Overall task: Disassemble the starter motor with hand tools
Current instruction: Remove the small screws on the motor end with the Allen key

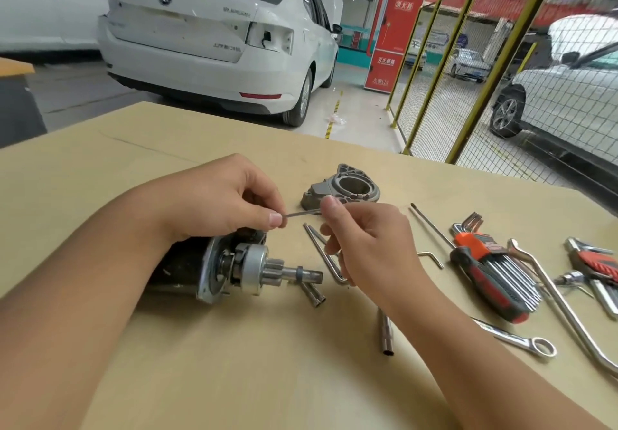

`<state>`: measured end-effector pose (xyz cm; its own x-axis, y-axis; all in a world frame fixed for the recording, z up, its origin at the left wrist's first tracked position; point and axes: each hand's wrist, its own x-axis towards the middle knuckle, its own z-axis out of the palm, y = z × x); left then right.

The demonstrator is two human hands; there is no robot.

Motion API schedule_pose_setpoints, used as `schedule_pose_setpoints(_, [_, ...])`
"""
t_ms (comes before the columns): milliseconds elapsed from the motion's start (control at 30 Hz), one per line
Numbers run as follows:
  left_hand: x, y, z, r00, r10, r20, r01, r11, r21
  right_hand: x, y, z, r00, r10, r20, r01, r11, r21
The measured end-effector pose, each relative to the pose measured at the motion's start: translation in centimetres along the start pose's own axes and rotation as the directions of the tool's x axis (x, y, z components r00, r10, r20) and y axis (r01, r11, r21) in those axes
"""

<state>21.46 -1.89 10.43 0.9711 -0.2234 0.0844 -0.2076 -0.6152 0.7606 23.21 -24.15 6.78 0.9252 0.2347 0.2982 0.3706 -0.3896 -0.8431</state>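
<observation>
The starter motor (pixel 214 269) lies on its side on the tan table (pixel 234 362), its pinion gear and shaft pointing right. A thin metal rod (pixel 302 212) is held level just above it. My left hand (pixel 214 198) pinches the rod's left end between thumb and fingers. My right hand (pixel 364 242) pinches the right end with thumb and forefinger. The detached grey nose housing (pixel 344 185) sits on the table behind my hands. Two long bolts (pixel 314 295) lie under the pinion shaft.
An L-shaped hex key (pixel 326 255) lies below my right hand. To the right are a screwdriver (pixel 431 225), a red-handled hex key set (pixel 491 275), a socket extension (pixel 384 336), a ring spanner (pixel 521 339) and a curved bar (pixel 561 302). White cars and a yellow mesh fence stand beyond the table.
</observation>
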Motion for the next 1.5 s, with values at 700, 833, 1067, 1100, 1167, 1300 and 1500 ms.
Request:
schedule_pose_setpoints(700, [-0.3,0.6,0.1,0.998,-0.068,0.007,0.068,0.997,0.024,-0.2,0.0,0.1,0.985,0.101,0.139,-0.138,0.947,0.288])
schedule_pose_setpoints(833, [-0.3,0.7,0.1,0.996,-0.084,0.011,0.084,0.996,0.044,-0.2,0.2,0.3,0.996,-0.018,0.084,-0.001,0.976,0.220])
schedule_pose_setpoints(1067, [-0.2,0.3,-0.1,0.996,-0.067,0.052,0.065,0.997,0.044,-0.4,0.3,-0.1,0.979,-0.036,0.200,-0.051,0.910,0.410])
schedule_pose_setpoints(1100, [-0.1,0.2,-0.1,0.997,-0.055,0.049,0.054,0.998,0.040,-0.3,0.3,-0.1,0.970,0.027,0.241,-0.132,0.892,0.433])
schedule_pose_setpoints(1167, [-0.1,0.2,-0.1,0.998,-0.038,0.047,0.036,0.999,0.031,-0.2,0.3,0.0,0.944,0.126,0.305,-0.251,0.874,0.416])
schedule_pose_setpoints(1300, [0.1,0.0,-0.2,0.998,-0.026,0.056,0.024,0.999,0.031,-0.2,0.1,0.1,0.918,0.175,0.356,-0.339,0.810,0.478])
schedule_pose_setpoints(1500, [0.3,-0.3,-0.1,0.999,-0.012,0.032,0.010,0.999,0.042,-0.1,0.3,-0.8,0.910,0.079,0.407,-0.299,0.805,0.512])
